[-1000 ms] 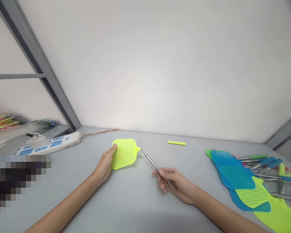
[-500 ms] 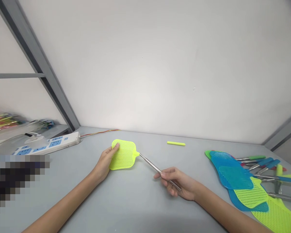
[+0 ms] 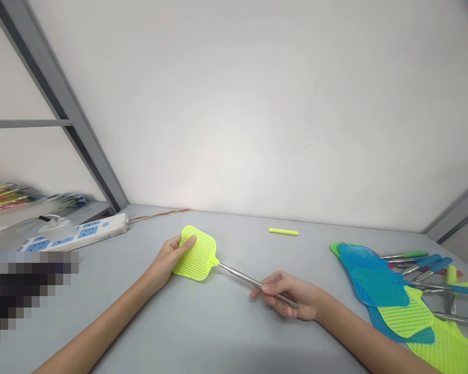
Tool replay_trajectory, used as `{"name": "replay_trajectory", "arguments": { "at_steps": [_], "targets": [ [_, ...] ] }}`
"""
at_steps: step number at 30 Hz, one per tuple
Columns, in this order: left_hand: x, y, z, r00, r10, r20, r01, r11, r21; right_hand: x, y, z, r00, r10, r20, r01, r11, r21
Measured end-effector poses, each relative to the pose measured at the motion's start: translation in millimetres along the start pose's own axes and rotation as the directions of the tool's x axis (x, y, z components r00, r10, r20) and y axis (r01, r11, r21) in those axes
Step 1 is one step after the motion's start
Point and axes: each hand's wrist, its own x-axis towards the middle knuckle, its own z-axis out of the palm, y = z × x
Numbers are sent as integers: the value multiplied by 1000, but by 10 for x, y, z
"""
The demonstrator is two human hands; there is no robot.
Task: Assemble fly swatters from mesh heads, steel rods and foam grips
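A yellow-green fly swatter [image 3: 198, 255] with a perforated square head is held between my two hands above the grey table. My left hand [image 3: 172, 261] grips the far edge of the head, thumb on top. The metal rod [image 3: 239, 275] slopes down to the right from the head's neck. Around its lower end my right hand [image 3: 286, 296] is closed, the bare metal tip showing past the fingers. A loose yellow-green handle sleeve [image 3: 283, 231] lies on the table beyond my right hand, touching neither hand.
Several blue, green and yellow-green fly swatters [image 3: 380, 280] lie piled at the right. A white power strip [image 3: 93, 232] with a plug in it is at the left. Behind it are bagged colourful items [image 3: 8, 195]. A white wall [image 3: 234, 114] rises behind the table [image 3: 218, 332].
The swatter has tilted, its head turning clockwise and its neck dropping slightly. The rod now lies flatter. Both hands keep their hold, and the loose sleeve stays where it was.
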Motion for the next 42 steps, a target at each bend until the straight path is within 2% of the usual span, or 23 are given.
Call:
{"name": "replay_trajectory", "arguments": {
  "at_steps": [6,13,21,28,33,42],
  "targets": [
    [-33,52,8,998,41,-39,-36,993,111,-11,-6,24,1000,-2,-17,2,1000,-14],
    [-32,49,0,999,37,-5,-37,992,121,11,11,34,999,-35,-11,35,999,-3],
    [-55,69,38,997,65,-52,-59,992,115,8,12,45,999,-52,-11,52,999,1],
    [-109,139,90,1000,15,-18,-13,994,106,8,17,24,999,-48,23,47,999,20],
    [-127,80,110,996,82,-42,-77,992,95,12,29,-13,996,-54,71,49,997,61],
    [-149,13,124,985,152,-84,-135,974,182,1,46,-14,994,-63,92,56,995,84]
  ]
}}
